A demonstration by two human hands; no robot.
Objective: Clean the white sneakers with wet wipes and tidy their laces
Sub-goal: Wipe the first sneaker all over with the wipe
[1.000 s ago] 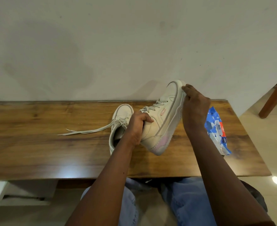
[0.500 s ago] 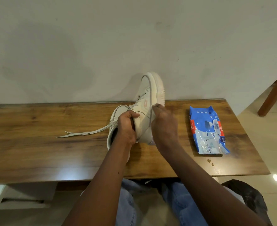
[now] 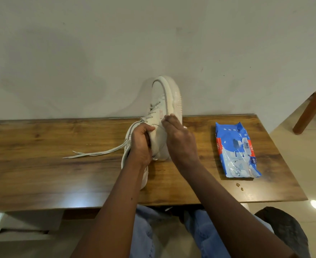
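Currently, wet wipes pack [image 3: 236, 149] lies right of the right hand [image 3: 179, 142], contents unseen. Gripping the upended sneaker [image 3: 164, 101] is the left hand [image 3: 141, 144]; right hand's straight fingers [image 3: 169, 121] press its side.

Left hand [image 3: 141, 142] grips upended sneaker [image 3: 167, 97]; right hand [image 3: 179, 138] touches it.

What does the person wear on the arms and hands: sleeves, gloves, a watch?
No sleeves, gloves or watch show: the left hand, the right hand and both forearms are bare. A pale speck on the right hand is too small to identify.
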